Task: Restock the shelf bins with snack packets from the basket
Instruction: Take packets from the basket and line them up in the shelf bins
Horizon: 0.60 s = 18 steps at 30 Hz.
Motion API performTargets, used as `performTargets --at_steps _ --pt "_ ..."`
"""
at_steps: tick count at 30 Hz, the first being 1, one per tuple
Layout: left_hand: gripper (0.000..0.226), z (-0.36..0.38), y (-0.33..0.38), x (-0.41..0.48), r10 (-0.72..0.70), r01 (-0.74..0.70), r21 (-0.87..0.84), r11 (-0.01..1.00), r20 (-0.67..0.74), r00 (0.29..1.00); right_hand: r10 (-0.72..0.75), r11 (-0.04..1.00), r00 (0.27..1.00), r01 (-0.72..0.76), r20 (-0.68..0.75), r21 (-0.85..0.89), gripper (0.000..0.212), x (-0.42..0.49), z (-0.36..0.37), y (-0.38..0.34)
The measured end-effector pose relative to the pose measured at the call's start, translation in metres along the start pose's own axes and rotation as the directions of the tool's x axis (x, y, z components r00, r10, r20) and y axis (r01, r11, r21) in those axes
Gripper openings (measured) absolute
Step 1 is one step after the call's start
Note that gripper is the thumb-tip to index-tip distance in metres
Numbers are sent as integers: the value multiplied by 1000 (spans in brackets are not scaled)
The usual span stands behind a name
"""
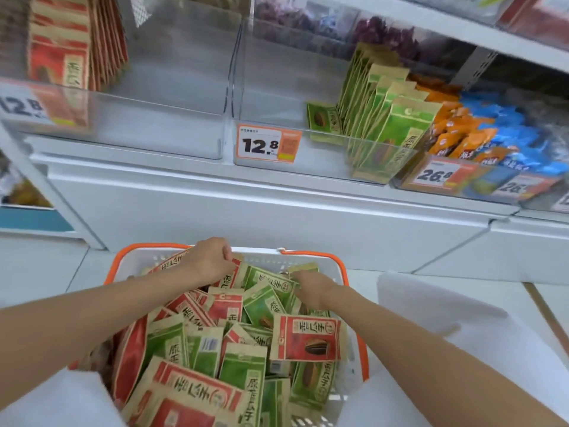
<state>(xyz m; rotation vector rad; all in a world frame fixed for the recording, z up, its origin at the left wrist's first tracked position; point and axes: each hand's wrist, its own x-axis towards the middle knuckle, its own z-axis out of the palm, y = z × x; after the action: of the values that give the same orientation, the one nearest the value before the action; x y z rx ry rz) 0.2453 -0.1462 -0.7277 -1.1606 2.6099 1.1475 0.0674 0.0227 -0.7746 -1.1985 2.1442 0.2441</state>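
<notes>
A white basket with an orange rim [311,253] sits below me, piled with several red and green snack packets. My left hand [209,260] reaches into its far end, fingers curled over a red packet [229,277]. My right hand [311,283] lies on the heap further right, fingertips closing on a green packet [271,280]. Above, a clear shelf bin [172,97] holds red packets [70,41] standing at its left side. The neighbouring clear bin [277,97] holds green packets [385,118] standing at its right side.
Price tags reading 12.8 [264,144] and 26.8 [434,174] hang on the bin fronts. Bins with orange and blue snacks [480,140] stand to the right. A white shelf ledge [246,208] juts out between bins and basket. White sheets [431,318] lie beside the basket.
</notes>
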Motion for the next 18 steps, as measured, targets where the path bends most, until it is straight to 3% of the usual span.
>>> performTargets --at_steps 4,9,12,16,18 --pt "14 2 -5 -1 -41 41 -22 999 26 999 82 995 997 -82 12 54 56 12 14 2" --pt "14 5 -2 -3 -53 56 -50 997 56 997 174 977 981 -161 -88 139 20 24 32 -8" --pt "11 3 5 -3 -61 67 -78 995 70 996 150 957 979 -109 -137 270 16 12 5 -8" --pt "8 0 14 3 -70 76 -132 988 50 996 77 974 958 -13 -277 224 21 -26 -70 2" --pt "13 -3 17 7 -102 121 -176 977 114 988 81 950 950 18 -301 312 20 -49 -101 13"
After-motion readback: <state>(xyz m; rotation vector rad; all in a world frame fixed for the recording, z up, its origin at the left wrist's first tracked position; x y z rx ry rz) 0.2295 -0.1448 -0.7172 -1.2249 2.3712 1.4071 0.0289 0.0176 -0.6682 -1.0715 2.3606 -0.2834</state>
